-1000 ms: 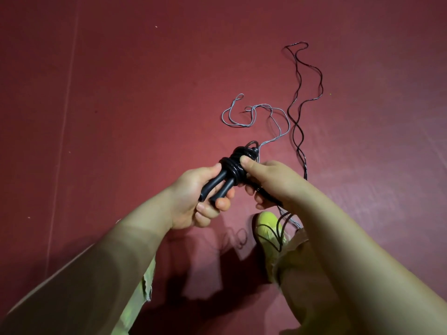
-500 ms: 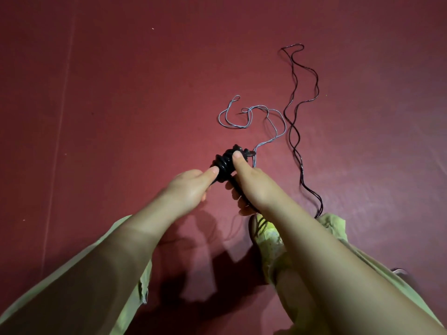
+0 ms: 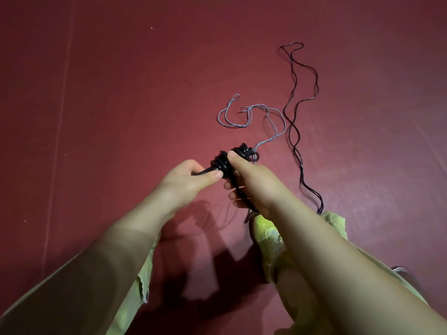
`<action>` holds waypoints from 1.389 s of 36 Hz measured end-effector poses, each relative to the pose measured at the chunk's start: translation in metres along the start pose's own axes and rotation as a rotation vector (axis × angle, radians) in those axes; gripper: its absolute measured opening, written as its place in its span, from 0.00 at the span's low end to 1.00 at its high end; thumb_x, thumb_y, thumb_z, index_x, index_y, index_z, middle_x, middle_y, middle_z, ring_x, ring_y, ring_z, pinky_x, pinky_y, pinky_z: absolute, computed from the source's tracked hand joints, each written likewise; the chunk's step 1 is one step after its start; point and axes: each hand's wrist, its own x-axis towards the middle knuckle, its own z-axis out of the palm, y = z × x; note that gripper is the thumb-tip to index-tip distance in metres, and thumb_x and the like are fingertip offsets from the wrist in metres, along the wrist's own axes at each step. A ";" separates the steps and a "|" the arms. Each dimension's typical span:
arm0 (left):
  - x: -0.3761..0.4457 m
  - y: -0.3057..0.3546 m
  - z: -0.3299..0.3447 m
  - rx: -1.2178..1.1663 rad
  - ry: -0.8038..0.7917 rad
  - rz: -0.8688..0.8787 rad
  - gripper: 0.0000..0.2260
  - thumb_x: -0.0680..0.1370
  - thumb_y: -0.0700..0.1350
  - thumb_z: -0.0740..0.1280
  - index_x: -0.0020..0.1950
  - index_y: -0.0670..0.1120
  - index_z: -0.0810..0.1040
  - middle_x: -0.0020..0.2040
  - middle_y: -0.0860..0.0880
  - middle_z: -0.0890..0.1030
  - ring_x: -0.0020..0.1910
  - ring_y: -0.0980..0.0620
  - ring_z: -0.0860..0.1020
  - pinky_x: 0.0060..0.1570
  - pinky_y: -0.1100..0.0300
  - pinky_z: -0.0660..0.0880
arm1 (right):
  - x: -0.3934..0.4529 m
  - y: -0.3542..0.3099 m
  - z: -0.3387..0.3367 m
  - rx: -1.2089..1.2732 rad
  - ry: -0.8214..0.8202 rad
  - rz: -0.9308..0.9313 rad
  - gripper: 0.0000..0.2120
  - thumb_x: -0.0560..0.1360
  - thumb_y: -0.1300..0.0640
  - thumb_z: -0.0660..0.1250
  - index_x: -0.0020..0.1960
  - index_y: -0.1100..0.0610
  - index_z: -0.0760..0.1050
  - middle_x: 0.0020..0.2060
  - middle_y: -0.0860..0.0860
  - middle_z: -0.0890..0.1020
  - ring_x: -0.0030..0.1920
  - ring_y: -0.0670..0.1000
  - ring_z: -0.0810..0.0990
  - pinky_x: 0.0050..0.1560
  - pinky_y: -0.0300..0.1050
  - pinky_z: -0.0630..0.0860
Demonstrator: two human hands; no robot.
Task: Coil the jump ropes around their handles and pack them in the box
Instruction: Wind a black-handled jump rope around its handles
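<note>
Since a second ago both hands have rolled over: the left hand (image 3: 191,176) now hides the black handles (image 3: 202,172) it grips, the right hand (image 3: 251,182) thumb-pins the coil (image 3: 229,160), fingers probably feeding rope (image 3: 294,131); winding unfinished.

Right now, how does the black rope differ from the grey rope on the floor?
The black rope is dark and glossy; the grey rope is pale. The black rope trails long and wavy toward the person, while the grey rope loops in a shorter tangle ending near the coiled bundle. Both lie slack, uncoiled.
</note>
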 end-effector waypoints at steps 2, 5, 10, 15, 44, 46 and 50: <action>-0.001 0.002 -0.004 -0.057 -0.069 -0.006 0.22 0.63 0.61 0.71 0.42 0.44 0.73 0.30 0.51 0.68 0.30 0.51 0.65 0.33 0.58 0.61 | 0.001 -0.001 0.000 0.029 0.018 -0.034 0.18 0.77 0.40 0.62 0.44 0.54 0.79 0.33 0.50 0.77 0.29 0.49 0.73 0.37 0.43 0.70; -0.008 0.009 -0.005 -0.179 -0.239 -0.066 0.16 0.67 0.55 0.74 0.39 0.46 0.72 0.30 0.50 0.73 0.27 0.54 0.70 0.31 0.62 0.68 | 0.002 -0.002 -0.002 0.068 0.053 -0.107 0.16 0.75 0.43 0.65 0.42 0.57 0.79 0.32 0.52 0.76 0.28 0.50 0.71 0.34 0.42 0.68; -0.021 0.021 -0.016 -0.654 -0.668 -0.286 0.31 0.67 0.66 0.55 0.39 0.40 0.84 0.35 0.42 0.82 0.30 0.48 0.80 0.44 0.49 0.79 | 0.004 -0.005 -0.001 0.229 -0.057 -0.199 0.20 0.66 0.43 0.61 0.45 0.59 0.74 0.31 0.53 0.75 0.31 0.53 0.70 0.36 0.46 0.67; -0.028 0.024 -0.012 -0.829 -0.816 -0.313 0.37 0.70 0.69 0.49 0.42 0.39 0.84 0.27 0.47 0.75 0.23 0.51 0.73 0.30 0.56 0.77 | -0.002 -0.009 -0.003 0.259 -0.260 -0.261 0.20 0.66 0.46 0.60 0.52 0.58 0.70 0.35 0.54 0.74 0.39 0.54 0.69 0.45 0.50 0.64; -0.010 0.004 -0.015 -0.407 -0.440 -0.231 0.27 0.79 0.64 0.51 0.38 0.43 0.74 0.32 0.44 0.70 0.24 0.50 0.65 0.28 0.61 0.62 | -0.003 -0.002 -0.013 -0.306 0.028 -0.133 0.26 0.75 0.38 0.62 0.27 0.55 0.68 0.26 0.52 0.66 0.22 0.46 0.66 0.39 0.49 0.79; -0.008 0.003 -0.015 -0.399 -0.416 -0.216 0.27 0.79 0.64 0.51 0.38 0.44 0.75 0.35 0.43 0.70 0.25 0.50 0.65 0.29 0.61 0.62 | -0.002 0.000 -0.013 -0.329 0.062 -0.150 0.27 0.75 0.37 0.62 0.27 0.55 0.69 0.24 0.49 0.68 0.24 0.46 0.68 0.44 0.52 0.81; -0.008 0.007 -0.010 -0.229 -0.323 -0.162 0.28 0.80 0.63 0.50 0.36 0.43 0.73 0.25 0.49 0.69 0.22 0.51 0.65 0.28 0.61 0.62 | 0.001 0.005 -0.009 -0.383 0.081 -0.180 0.29 0.77 0.35 0.57 0.29 0.55 0.74 0.24 0.48 0.72 0.28 0.50 0.73 0.47 0.56 0.79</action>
